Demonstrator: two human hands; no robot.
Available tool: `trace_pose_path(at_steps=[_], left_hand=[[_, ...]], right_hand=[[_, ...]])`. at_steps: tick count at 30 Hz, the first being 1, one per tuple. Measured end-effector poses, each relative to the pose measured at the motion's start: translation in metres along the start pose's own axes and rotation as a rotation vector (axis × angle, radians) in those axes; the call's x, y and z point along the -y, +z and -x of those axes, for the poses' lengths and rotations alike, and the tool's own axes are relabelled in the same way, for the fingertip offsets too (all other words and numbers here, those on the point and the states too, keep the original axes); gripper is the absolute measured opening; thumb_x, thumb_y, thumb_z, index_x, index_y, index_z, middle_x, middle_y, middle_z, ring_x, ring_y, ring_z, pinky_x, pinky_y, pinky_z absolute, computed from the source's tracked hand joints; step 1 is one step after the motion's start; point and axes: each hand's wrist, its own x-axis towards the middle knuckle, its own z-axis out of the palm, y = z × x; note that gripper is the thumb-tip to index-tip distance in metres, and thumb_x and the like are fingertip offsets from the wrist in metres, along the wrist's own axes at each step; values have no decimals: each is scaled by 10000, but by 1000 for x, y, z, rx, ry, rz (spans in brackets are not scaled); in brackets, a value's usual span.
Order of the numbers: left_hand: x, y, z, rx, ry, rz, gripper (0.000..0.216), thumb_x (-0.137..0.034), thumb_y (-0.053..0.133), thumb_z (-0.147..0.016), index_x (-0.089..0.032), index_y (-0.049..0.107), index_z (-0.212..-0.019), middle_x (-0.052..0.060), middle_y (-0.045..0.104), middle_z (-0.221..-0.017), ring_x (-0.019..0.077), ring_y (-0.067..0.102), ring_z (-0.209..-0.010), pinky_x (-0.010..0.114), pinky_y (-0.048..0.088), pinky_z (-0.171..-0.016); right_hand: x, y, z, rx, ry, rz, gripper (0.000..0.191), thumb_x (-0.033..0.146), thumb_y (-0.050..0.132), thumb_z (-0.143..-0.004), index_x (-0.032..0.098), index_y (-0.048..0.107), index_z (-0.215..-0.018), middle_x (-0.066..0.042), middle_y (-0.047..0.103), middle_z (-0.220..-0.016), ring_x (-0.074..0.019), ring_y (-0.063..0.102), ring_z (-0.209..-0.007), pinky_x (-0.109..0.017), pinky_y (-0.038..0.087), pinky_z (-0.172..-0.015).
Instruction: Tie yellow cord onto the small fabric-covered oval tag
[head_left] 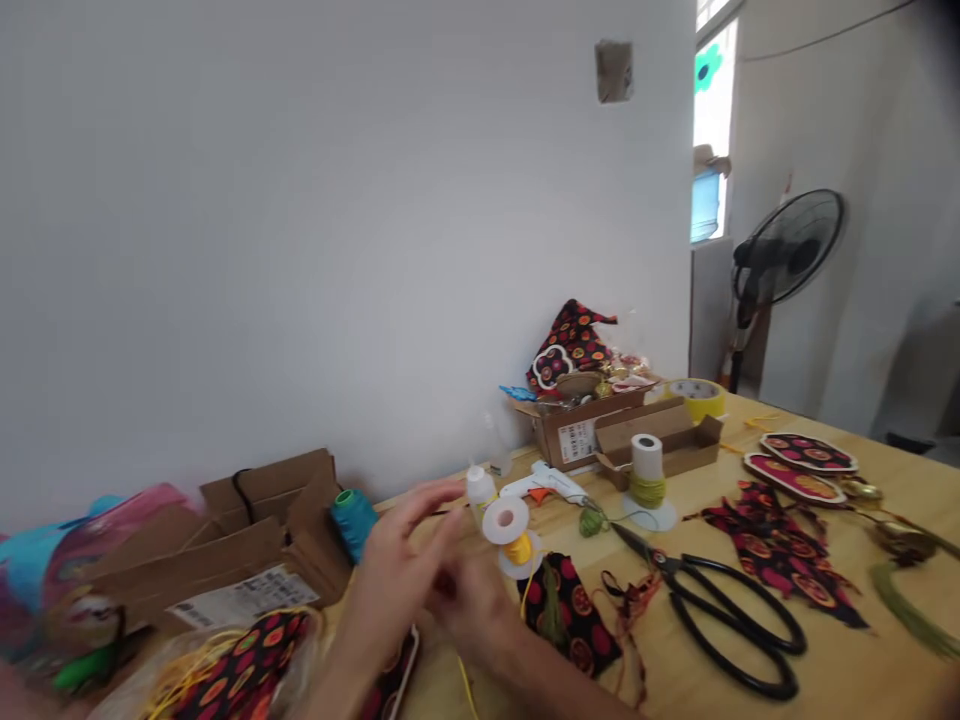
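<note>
My left hand is raised over the near side of the table, slightly blurred, its index finger and thumb stretched out and apart. Against it, my right hand has its fingers curled in, their tips partly hidden. A thin yellow cord runs up from below into my right hand. Just beyond my hands stands a spool of yellow cord, beside a small white bottle. A dark patterned fabric piece with a green tassel lies right of my right hand. Under my wrists another patterned, white-edged piece is partly covered.
Black-handled scissors lie on the right, near fabric scraps. Behind are a white glue gun, a green cord spool and an open cardboard box. At left are another box, a teal thread cone and a plastic bag.
</note>
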Motion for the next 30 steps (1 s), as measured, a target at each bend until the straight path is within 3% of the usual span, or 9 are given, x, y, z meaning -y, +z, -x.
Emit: trace_pose_path(at_steps=[3, 7, 11, 15, 20, 22, 24, 26, 30], left_hand=[[68, -33, 23, -2, -216, 55, 298, -375, 494, -757, -171, 552, -967, 85, 581, -1038, 220, 504, -990, 366, 359, -895], [107, -26, 52, 74, -342, 252, 428, -358, 548, -729, -186, 467, -1112, 88, 507, -1184, 211, 462, -1068, 339, 344, -921], [96, -13, 64, 266, -287, 306, 249, -312, 548, -736, -170, 604, -933, 37, 637, -850, 170, 546, -790, 246, 415, -720], [87, -17, 66, 235, -314, 197, 353, -385, 451, -783, -141, 581, -564, -27, 475, -518, 105, 422, -515, 196, 312, -489], [85, -28, 69, 129, -252, 121, 362, -383, 398, -814, -154, 574, -596, -25, 461, -532, 117, 452, -541, 197, 324, -524], [84, -30, 70, 132, -156, 23, 324, -344, 399, -824, -167, 596, -637, -11, 517, -576, 129, 486, -588, 201, 332, -555], [83, -30, 70, 156, -93, -49, 301, -314, 398, -830, -179, 610, -664, 0, 558, -613, 133, 502, -610, 205, 338, -571], [83, -28, 71, 166, -78, -91, 273, -279, 404, -830, -187, 621, -691, 7, 584, -641, 136, 518, -633, 208, 348, -586], [86, -26, 70, 167, -117, -142, 219, -218, 435, -807, -208, 643, -741, 10, 626, -691, 146, 545, -686, 221, 361, -621]], right_hand=[[-3, 8, 0, -39, 66, -173, 159, 299, 559, -635, 176, 463, -665, 32, 489, -548, -113, 506, -519, -228, 396, -502], [4, 12, 2, 50, 142, -328, 298, 400, 582, -573, 175, 417, -678, 67, 452, -426, -89, 453, -362, -208, 373, -388], [15, 9, 8, 55, 135, -402, 284, 347, 641, -581, 163, 444, -672, 90, 414, -419, -33, 336, -296, -147, 252, -307], [29, -4, 10, -95, 39, -334, 206, 293, 617, -641, 164, 461, -683, 96, 348, -490, -11, 225, -342, -141, 160, -326], [28, -12, 15, -70, -181, 171, 87, 254, 497, -752, 173, 530, -757, 26, 439, -604, -94, 407, -529, -196, 329, -472], [22, -10, 18, -27, -304, 384, 160, 257, 465, -790, 190, 565, -895, -44, 534, -853, -162, 489, -799, -268, 396, -690], [16, -4, 21, 23, -336, 467, 259, 274, 448, -816, 212, 534, -1052, -72, 501, -1086, -197, 435, -1013, -317, 340, -864], [13, 2, 23, 105, -259, 465, 279, 295, 421, -840, 214, 530, -1083, -65, 548, -1046, -184, 477, -976, -297, 360, -850], [13, 8, 20, 269, -124, 466, 255, 262, 397, -850, 186, 639, -870, -16, 626, -736, -143, 550, -698, -217, 407, -629]])
